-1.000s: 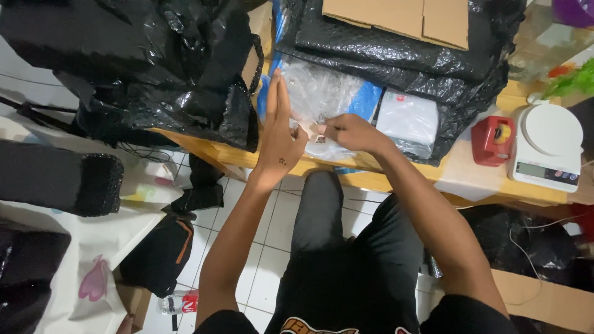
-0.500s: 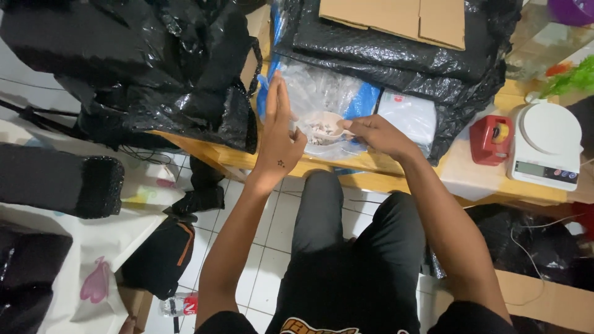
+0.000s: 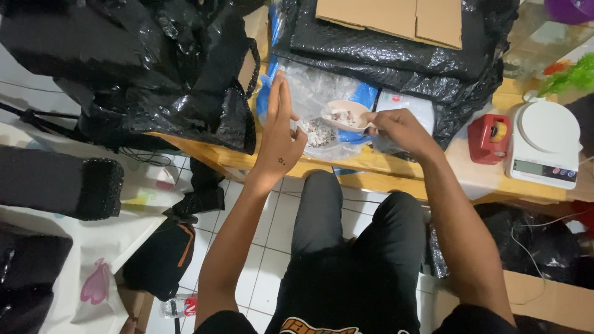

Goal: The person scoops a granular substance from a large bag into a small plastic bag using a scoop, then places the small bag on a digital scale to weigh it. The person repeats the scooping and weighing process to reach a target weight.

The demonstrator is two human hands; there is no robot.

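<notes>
While the left hand (image 3: 279, 139) stays spread, the right hand (image 3: 396, 128) now grips a filled scoop (image 3: 344, 115).

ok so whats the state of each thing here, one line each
left hand: open, fingers straight, against the clear bag
right hand: grip shut on the scoop
scoop: tilted over the bag, small pale bits inside
clear bag: open, some bits inside
scale: pan bare, display too small to tell
tape dispenser: resting on the table
cardboard: flat on black plastic
</notes>
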